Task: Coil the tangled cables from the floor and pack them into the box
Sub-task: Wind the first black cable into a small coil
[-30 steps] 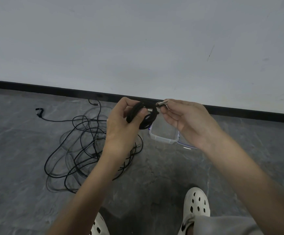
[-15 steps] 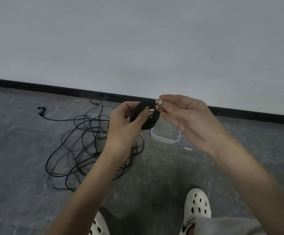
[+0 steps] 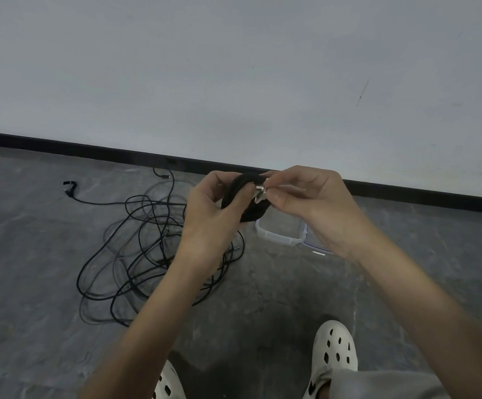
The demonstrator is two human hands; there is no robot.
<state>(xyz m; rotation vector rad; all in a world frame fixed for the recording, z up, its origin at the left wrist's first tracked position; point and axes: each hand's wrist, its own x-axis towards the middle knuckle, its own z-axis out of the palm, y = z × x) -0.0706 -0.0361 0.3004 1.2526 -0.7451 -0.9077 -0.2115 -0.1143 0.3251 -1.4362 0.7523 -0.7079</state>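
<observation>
A small black coiled cable is held up in front of me. My left hand grips the coil with thumb and fingers curled round it. My right hand pinches the cable's silver plug end right against the coil. Below the hands, on the grey floor, stands a clear plastic box, partly hidden by my right hand. A tangle of black cables lies on the floor to the left, partly behind my left forearm.
One cable end with a black plug trails off to the far left. A black skirting strip runs along the foot of the pale wall. My two white clogs stand at the bottom of the view.
My right hand has brought the plug end in closer to the coil and curled tighter over it. Both hands stay at about the same height above the box.
</observation>
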